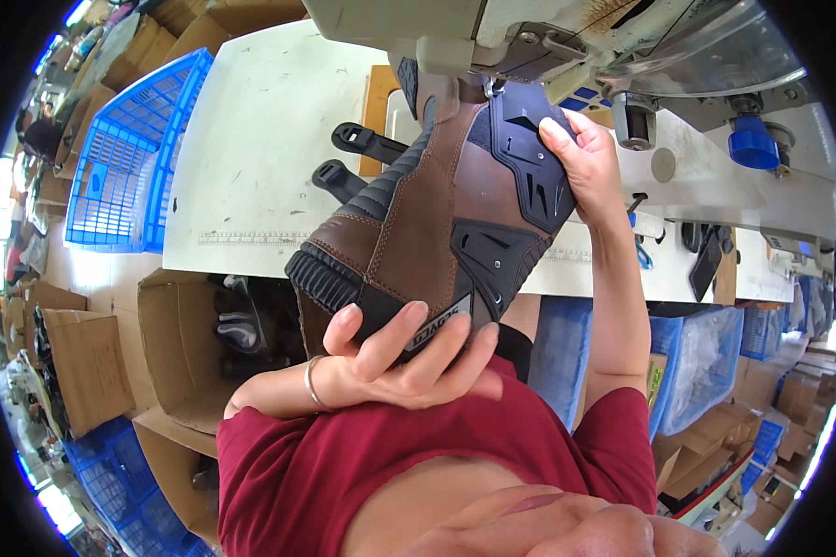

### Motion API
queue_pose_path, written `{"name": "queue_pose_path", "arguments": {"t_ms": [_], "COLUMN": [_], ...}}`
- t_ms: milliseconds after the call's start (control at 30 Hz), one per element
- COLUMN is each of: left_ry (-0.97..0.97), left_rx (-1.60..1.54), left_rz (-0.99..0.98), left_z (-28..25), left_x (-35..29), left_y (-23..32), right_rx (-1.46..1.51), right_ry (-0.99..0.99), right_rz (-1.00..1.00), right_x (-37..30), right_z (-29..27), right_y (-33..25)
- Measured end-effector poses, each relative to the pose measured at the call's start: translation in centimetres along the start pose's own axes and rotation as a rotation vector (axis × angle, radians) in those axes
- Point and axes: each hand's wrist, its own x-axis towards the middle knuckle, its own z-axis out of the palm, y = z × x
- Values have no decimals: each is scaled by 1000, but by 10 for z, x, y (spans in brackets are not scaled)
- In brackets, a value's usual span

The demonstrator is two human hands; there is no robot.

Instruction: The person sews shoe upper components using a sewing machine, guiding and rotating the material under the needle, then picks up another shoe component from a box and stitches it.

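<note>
A brown leather boot upper [418, 223] with black ribbed and plastic parts is held up under the head of a sewing machine [529, 46]. The fingers of my left hand [418, 367] curl against its near end, by a black patch with light lettering. My right hand [585, 167] grips the far right edge, the thumb lying on a black moulded panel [534, 158]. At the machine's needle area [492, 90], the far part of the boot upper sits close beneath. Two black buckle straps [367, 141] stick out on its left side over the white table.
The white worktable [251, 121] carries a printed ruler strip [251, 239]. A blue plastic crate [125, 167] stands at the left. Below the table edge are a cardboard box [181, 343] with dark pieces inside and a lined blue crate [701, 362]. Black tools [706, 260] lie at the right.
</note>
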Motion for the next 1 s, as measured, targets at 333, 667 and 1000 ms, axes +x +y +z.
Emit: {"name": "queue_pose_path", "arguments": {"t_ms": [333, 667, 1000], "left_ry": [132, 22, 63], "left_rx": [25, -7, -35], "left_rz": [-56, 1, -104], "left_z": [8, -1, 0], "left_x": [-6, 3, 18], "left_y": [-11, -26, -33], "right_rx": [62, 19, -41], "right_ry": [53, 178, 290], "right_rz": [-15, -23, -92], "right_x": [-2, 7, 19], "right_z": [5, 5, 6], "right_y": [1, 6, 10]}}
